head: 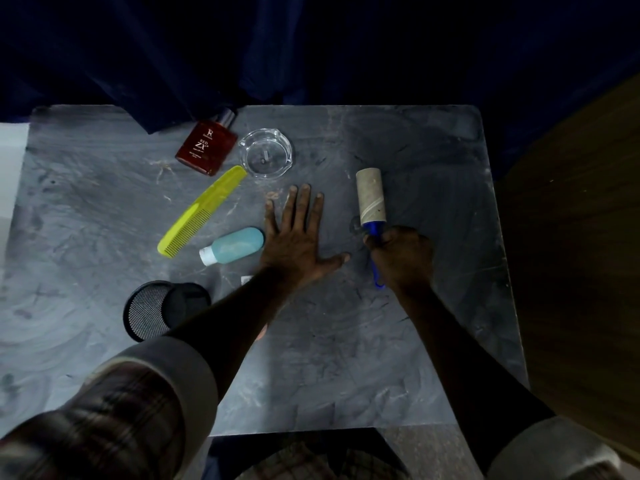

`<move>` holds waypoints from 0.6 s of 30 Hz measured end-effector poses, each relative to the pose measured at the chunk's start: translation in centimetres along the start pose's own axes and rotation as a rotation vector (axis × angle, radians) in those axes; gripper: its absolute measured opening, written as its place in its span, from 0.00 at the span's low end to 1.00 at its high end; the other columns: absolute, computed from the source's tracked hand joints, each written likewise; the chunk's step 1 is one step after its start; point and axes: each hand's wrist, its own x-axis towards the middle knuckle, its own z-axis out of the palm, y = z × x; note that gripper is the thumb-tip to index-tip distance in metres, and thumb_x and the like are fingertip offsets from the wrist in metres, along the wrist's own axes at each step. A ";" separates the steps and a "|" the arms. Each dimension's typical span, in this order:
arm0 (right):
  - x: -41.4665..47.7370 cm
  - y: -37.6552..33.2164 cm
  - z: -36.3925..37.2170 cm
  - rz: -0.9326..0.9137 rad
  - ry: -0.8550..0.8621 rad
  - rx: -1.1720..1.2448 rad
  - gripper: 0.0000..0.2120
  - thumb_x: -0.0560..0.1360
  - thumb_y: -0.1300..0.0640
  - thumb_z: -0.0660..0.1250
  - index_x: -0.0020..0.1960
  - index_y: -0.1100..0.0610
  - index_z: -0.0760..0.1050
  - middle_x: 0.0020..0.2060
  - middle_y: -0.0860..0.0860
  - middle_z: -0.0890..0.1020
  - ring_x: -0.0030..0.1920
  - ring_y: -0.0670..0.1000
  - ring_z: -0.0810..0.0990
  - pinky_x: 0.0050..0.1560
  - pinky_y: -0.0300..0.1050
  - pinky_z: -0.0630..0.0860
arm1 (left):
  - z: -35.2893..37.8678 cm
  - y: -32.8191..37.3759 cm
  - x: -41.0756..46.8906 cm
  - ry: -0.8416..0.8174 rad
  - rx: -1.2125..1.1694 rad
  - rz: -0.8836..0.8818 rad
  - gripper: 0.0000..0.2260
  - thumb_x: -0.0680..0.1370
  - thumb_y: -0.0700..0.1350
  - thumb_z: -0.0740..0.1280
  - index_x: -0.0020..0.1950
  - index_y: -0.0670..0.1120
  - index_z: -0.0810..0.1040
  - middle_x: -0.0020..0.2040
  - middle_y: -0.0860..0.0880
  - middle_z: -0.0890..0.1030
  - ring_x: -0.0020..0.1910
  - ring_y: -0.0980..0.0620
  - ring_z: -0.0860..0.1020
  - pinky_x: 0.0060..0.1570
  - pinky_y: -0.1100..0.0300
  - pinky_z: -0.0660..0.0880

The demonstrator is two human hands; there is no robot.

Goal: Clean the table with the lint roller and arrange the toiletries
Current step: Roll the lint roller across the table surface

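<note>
Cleaning looks only part done: the right hand (401, 254) is clamped on the blue handle of the tan-rolled lint roller (371, 197), its roll lying on the right half of the grey marbled bench (346, 358), while the left hand (294, 237) lies flat, fingers spread; pale fibres show near the far left. The maroon perfume bottle (207, 147), clear glass dish (266, 153), yellow-green plastic comb (201, 211), pale blue squeeze bottle (233, 245) and tipped black mesh cup (162, 310) lie scattered, so arranging seems still ahead; dark blue curtain (311, 46) hangs behind in dim light.

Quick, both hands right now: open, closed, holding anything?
Left hand: open, flat on the table, holding nothing.
Right hand: closed around the blue handle of the lint roller.
</note>
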 end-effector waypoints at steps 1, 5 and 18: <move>-0.1 0.0 0.0 0.008 0.008 0.010 0.22 0.76 0.37 0.66 0.51 0.55 0.84 0.46 0.55 0.88 0.48 0.56 0.86 0.42 0.42 0.71 | 0.0 0.0 0.0 0.004 -0.001 0.004 0.56 0.72 0.82 0.56 0.89 0.46 0.53 0.90 0.40 0.52 0.89 0.39 0.50 0.83 0.27 0.47; -0.5 0.2 0.0 0.027 0.014 0.065 0.23 0.74 0.35 0.68 0.51 0.55 0.83 0.46 0.54 0.87 0.48 0.56 0.86 0.42 0.43 0.72 | -0.4 0.0 -0.1 -0.020 -0.023 0.001 0.56 0.73 0.82 0.56 0.90 0.46 0.52 0.90 0.41 0.50 0.89 0.39 0.49 0.83 0.27 0.46; -0.3 -7.8 -2.0 -0.131 0.158 0.332 0.14 0.72 0.44 0.69 0.48 0.54 0.80 0.46 0.54 0.86 0.49 0.58 0.85 0.51 0.47 0.81 | -8.0 -3.2 -0.3 0.263 -0.565 -0.205 0.34 0.79 0.59 0.63 0.81 0.41 0.72 0.76 0.37 0.76 0.76 0.36 0.74 0.78 0.41 0.70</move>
